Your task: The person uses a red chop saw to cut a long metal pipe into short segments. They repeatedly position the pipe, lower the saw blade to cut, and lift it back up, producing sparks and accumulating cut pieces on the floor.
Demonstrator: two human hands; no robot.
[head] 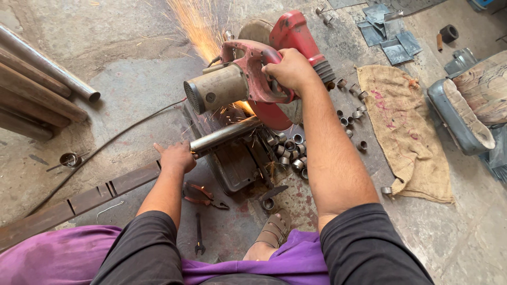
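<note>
A red chop saw (264, 63) sits on the concrete floor in front of me, throwing sparks (198, 26) up and away. My right hand (289, 68) grips the saw's red handle from above. My left hand (177, 156) is closed on a steel pipe (224, 134) that lies across the saw's base and runs under the blade. Several short cut pipe rings (290, 153) lie heaped to the right of the base. My sandalled foot (272, 232) rests just in front of the saw.
Long pipes (42, 84) lie at the left, a flat steel bar (79, 203) runs along the floor. Pliers (203, 195) and a wrench (199, 235) lie by my knees. A burlap sack (406, 132), metal sheets (388, 31) and a worn seat (470, 105) are at the right.
</note>
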